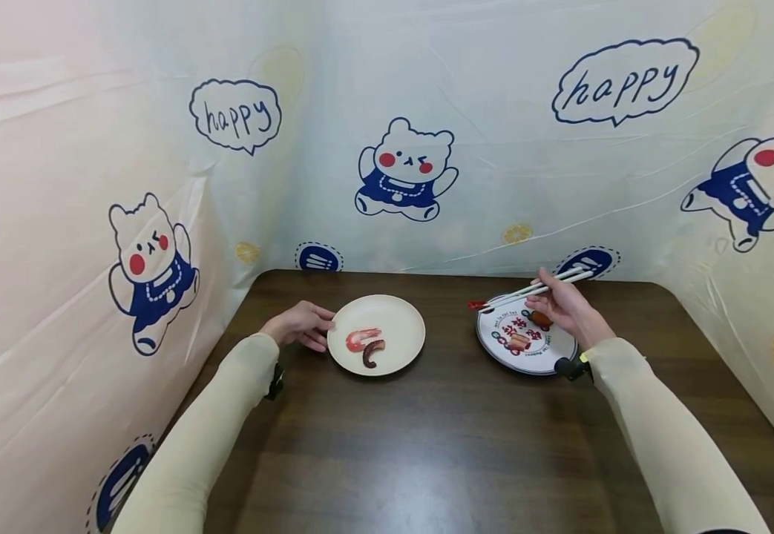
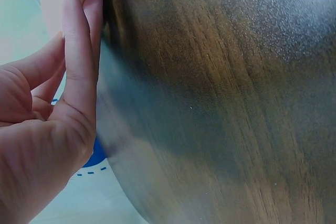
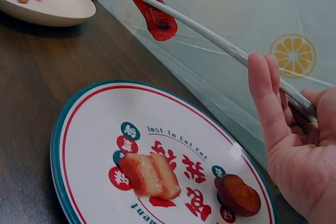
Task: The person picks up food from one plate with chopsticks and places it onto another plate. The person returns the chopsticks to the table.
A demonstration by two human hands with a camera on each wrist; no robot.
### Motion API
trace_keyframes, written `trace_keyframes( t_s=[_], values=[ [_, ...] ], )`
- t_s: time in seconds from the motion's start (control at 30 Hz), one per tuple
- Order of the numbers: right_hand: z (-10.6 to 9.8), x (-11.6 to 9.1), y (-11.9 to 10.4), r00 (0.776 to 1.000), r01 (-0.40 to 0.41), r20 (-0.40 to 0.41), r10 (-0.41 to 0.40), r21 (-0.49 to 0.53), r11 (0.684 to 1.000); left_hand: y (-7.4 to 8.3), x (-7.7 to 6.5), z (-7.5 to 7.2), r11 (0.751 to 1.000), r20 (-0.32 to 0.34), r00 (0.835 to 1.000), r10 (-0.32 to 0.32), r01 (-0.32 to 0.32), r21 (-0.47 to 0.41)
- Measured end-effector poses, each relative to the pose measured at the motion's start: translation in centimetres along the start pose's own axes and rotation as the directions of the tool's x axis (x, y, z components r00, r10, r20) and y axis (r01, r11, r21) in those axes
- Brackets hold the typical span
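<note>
At the left, my left hand [image 1: 301,325] pinches the rim of a cream plate [image 1: 400,319], with straight fingers under its edge in the left wrist view. On that plate lie a pink shrimp [image 1: 362,337] and a dark curled piece [image 1: 372,353]. My right hand [image 1: 567,305] holds a pair of pale chopsticks [image 1: 516,295]. A glossy red food piece [image 3: 153,8] is gripped at their tips, in the air above the far left edge of a printed plate [image 3: 94,129]. On the printed plate are a layered meat piece [image 3: 148,176] and a rounded brown piece [image 3: 239,195].
Both plates stand near the back of a dark wooden table [image 1: 387,437], with a gap between them. A pale curtain [image 1: 493,163] with cartoon bears encloses the back and sides. Dark wrist devices [image 1: 572,368] sit at both cuffs.
</note>
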State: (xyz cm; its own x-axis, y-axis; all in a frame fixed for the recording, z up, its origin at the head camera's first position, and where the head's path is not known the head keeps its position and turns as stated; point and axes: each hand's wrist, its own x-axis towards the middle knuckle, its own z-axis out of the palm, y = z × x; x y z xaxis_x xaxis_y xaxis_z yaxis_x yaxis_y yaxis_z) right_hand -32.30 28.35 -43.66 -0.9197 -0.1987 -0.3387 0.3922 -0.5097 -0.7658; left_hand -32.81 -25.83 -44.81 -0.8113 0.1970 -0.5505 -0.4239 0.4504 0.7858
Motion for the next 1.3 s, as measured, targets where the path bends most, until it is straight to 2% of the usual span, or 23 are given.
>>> trace_keyframes(
  t_s=[0.3,0.67,1.13,1.3],
  values=[
    [0.8,0.4,0.5,1.000,0.015,0.017,-0.015,-0.017,1.000,-0.2,0.3,0.1,1.000,-0.009,1.000,-0.004,0.004,-0.004],
    [2.1,1.4,0.9,1.000,0.005,0.000,-0.005,-0.013,1.000,0.2,0.0,0.3,1.000,-0.021,1.000,-0.006,0.006,0.005],
    [3.3,2.4,1.8,0.998,0.031,0.058,-0.029,-0.039,0.999,0.1,0.0,0.0,1.000,-0.027,1.000,-0.004,0.004,0.000],
    [3.8,2.5,2.4,0.998,0.014,0.063,-0.012,-0.036,0.999,-0.2,0.4,-0.1,1.000,-0.023,1.000,-0.008,0.008,-0.006]
  ],
)
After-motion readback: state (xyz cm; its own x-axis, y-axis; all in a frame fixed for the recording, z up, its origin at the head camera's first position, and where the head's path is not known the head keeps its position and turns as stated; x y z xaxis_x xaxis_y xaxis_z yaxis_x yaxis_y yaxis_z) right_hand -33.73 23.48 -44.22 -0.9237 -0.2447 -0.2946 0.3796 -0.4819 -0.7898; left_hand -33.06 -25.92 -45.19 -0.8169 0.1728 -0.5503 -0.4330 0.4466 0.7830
